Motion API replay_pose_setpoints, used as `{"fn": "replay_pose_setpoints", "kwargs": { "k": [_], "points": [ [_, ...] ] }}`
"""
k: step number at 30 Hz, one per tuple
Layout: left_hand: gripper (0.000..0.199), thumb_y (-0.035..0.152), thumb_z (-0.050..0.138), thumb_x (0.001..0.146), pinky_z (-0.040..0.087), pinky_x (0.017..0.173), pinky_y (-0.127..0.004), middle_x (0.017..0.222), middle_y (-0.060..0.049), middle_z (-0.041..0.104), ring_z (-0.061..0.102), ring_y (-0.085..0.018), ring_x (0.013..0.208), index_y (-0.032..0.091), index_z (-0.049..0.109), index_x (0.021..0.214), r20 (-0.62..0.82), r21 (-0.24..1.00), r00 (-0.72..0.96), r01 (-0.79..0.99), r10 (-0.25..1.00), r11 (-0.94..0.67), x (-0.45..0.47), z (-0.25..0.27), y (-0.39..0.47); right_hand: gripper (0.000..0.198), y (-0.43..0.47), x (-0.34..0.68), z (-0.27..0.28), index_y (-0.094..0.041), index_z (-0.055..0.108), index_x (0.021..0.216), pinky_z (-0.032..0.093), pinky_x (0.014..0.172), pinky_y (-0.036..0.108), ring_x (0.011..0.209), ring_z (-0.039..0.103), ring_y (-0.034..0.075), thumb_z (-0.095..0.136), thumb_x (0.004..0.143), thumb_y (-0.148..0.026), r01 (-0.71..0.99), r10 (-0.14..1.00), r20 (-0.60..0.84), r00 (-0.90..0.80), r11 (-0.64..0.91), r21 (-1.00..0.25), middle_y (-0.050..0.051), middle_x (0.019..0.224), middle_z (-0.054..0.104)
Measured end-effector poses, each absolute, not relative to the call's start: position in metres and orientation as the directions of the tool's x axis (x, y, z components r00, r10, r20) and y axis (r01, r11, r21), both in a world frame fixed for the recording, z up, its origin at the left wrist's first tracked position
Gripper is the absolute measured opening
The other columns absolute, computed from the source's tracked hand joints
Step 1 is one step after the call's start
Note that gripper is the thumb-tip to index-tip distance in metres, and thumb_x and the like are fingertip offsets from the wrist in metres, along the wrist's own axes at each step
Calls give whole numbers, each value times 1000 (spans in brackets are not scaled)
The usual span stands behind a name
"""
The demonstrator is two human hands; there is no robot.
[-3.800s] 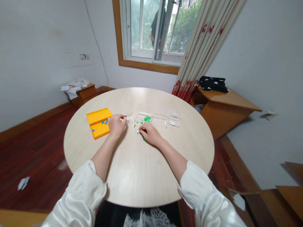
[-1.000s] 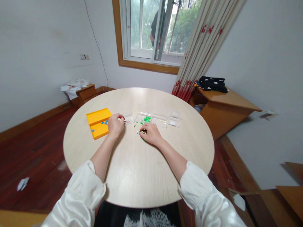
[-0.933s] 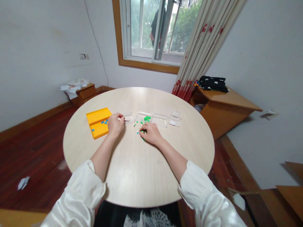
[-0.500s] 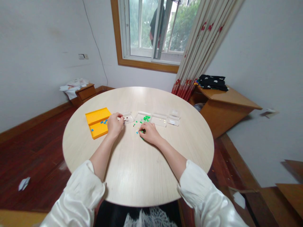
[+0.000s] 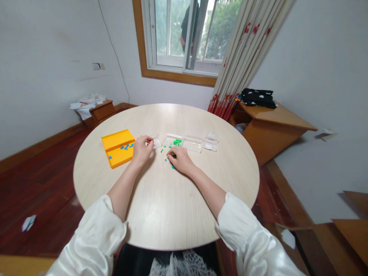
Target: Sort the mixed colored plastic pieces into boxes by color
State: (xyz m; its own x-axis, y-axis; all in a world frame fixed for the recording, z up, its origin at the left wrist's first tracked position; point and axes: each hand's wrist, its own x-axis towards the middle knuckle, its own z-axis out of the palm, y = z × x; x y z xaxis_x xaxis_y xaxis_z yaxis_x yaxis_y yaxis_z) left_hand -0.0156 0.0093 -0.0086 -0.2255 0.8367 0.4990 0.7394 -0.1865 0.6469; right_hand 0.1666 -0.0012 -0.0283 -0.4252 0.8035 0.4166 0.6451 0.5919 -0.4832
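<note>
My left hand (image 5: 141,151) is closed in a pinch at the near side of a small clear tray (image 5: 156,142) with dark bits by the fingertips; whatever it pinches is too small to name. To its left lies an open yellow case (image 5: 117,137) holding several small blue pieces (image 5: 126,147). My right hand (image 5: 180,159) rests on the table with curled fingers pressed together over small loose pieces, and what they hold is hidden. Tiny green, white and blue pieces (image 5: 165,159) lie scattered beside it. Behind it, a clear tray holds bright green pieces (image 5: 177,142).
Another clear tray (image 5: 192,145) holds a few pale yellow bits. A smaller clear box (image 5: 210,145) stands at its right. The round wooden table (image 5: 163,211) fills the middle. A wooden cabinet (image 5: 276,126) with dark cloth stands right; a person is partly visible outside the window.
My left hand has moved slightly right, and its fingertips are over the near side of the small clear tray. My right hand has barely shifted. The whole view has tilted a little.
</note>
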Motion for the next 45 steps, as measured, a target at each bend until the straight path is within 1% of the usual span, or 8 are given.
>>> {"fn": "replay_pose_setpoints", "kwargs": {
  "k": [6,10,16,23,30,33,36,45],
  "points": [
    [13,23,52,73,43,68,-28,77,-6,66,57,-17,72,17,63,70,504,653,-159,714,849,-254,-10,-6,6,9,-1,167,-26,-19,59,81,34,81,33,87,53,19,51,84,-18,632,801,443,-402,593,-500,4,83,63],
    [16,26,51,74,42,66,-27,75,-5,66,55,-16,68,17,63,70,468,672,-95,683,878,-284,-6,-3,2,8,0,168,-27,-19,58,82,34,83,34,90,54,19,51,85,-19,630,803,459,-380,588,-508,5,86,63],
    [18,31,52,74,40,63,-27,69,-4,65,51,-14,60,18,63,67,421,649,35,687,906,-328,-2,-4,1,8,1,168,-29,-19,58,82,36,84,34,92,54,20,51,85,-19,625,804,469,-366,586,-515,5,86,62],
    [26,37,50,76,39,60,-27,62,-2,63,49,-14,57,18,63,65,362,641,152,676,920,-364,0,-9,0,9,1,169,-30,-19,58,82,36,83,35,91,54,20,50,85,-20,623,805,471,-360,583,-522,5,87,63],
    [29,38,49,78,37,58,-26,58,-1,59,48,-14,56,17,62,62,359,625,198,675,912,-392,2,-11,1,9,1,169,-30,-19,58,82,37,83,35,91,54,21,50,86,-21,628,803,473,-362,586,-513,5,87,63],
    [31,39,48,78,35,55,-26,56,-1,58,47,-13,55,16,63,63,341,645,209,657,916,-390,3,-12,1,9,1,169,-29,-19,58,81,37,83,35,91,54,21,50,86,-20,628,808,468,-358,579,-519,6,86,63],
    [31,40,49,77,35,54,-25,59,-2,60,47,-13,55,15,65,67,311,685,246,612,918,-396,4,-12,1,9,0,169,-28,-19,58,82,38,83,35,91,55,21,50,86,-20,622,806,474,-354,581,-524,6,86,63],
    [35,42,51,75,40,60,-26,67,-5,66,54,-15,62,11,68,74,244,789,294,494,924,-365,7,-10,-1,8,-1,169,-28,-18,59,85,39,82,34,89,55,20,51,86,-20,585,776,537,-332,615,-528,6,86,63]
  ]
}}
